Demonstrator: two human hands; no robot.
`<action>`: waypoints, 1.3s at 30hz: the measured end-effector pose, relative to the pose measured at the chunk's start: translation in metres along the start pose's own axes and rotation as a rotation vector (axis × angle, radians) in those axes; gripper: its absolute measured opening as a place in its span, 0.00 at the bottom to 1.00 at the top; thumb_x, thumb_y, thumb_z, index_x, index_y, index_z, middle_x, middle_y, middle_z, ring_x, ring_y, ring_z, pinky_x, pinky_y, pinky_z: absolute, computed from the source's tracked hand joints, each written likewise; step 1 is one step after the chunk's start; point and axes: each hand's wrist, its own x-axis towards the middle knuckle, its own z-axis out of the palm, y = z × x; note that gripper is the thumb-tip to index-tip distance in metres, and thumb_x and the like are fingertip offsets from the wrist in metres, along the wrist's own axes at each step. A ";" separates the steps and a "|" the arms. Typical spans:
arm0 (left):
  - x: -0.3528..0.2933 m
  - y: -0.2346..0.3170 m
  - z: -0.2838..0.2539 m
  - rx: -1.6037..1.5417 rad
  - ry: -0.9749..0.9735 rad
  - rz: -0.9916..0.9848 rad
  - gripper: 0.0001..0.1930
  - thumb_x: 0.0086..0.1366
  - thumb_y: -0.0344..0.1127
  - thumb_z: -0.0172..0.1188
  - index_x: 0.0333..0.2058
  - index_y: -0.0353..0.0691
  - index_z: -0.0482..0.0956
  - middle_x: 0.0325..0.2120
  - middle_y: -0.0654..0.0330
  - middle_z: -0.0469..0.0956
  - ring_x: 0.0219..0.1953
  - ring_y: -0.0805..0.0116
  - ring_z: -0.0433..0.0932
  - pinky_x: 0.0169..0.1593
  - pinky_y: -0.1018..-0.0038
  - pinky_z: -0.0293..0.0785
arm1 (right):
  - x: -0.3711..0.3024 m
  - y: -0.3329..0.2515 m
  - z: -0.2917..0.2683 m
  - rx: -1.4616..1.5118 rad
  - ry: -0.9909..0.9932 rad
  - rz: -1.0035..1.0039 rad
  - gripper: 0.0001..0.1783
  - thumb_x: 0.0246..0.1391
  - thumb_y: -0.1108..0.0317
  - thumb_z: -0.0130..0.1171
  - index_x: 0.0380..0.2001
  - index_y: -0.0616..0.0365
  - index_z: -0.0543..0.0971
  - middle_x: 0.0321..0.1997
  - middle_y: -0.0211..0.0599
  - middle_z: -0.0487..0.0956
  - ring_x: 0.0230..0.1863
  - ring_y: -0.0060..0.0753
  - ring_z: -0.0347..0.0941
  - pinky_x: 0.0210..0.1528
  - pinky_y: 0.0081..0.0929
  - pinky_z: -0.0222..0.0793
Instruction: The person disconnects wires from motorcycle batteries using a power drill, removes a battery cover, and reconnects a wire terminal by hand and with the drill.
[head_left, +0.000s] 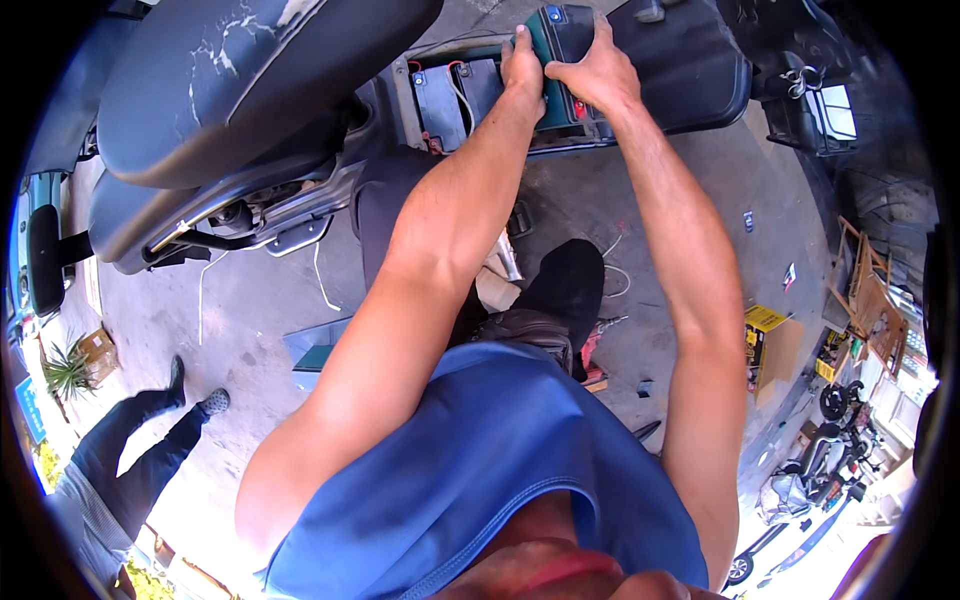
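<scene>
My left hand [523, 72] and my right hand [600, 75] are closed on a dark green and black battery [560, 38], one at either side of it. The battery sits in or just over the open compartment [407, 112] of an electric scooter; how deep it stands I cannot tell. Grey batteries [437, 103] lie in the compartment to the left of my left hand, with a white wire and red connections on them. A bit of red [579, 109] shows at the battery's near end, below my right hand.
The scooter's cracked black seat [250, 90] rises at the left. A black panel [675, 70] lies right of the compartment. On the floor are a yellow and black carton [765, 350] and white wires [317, 275]. Another person's legs [150, 425] are at the lower left.
</scene>
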 end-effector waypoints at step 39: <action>0.066 -0.062 -0.054 0.317 -0.005 -0.441 0.45 0.72 0.72 0.38 0.70 0.36 0.62 0.70 0.45 0.63 0.70 0.48 0.63 0.71 0.52 0.57 | -0.010 0.069 0.171 0.014 0.176 -0.076 0.28 0.55 0.64 0.61 0.61 0.52 0.76 0.64 0.58 0.72 0.65 0.56 0.69 0.65 0.48 0.66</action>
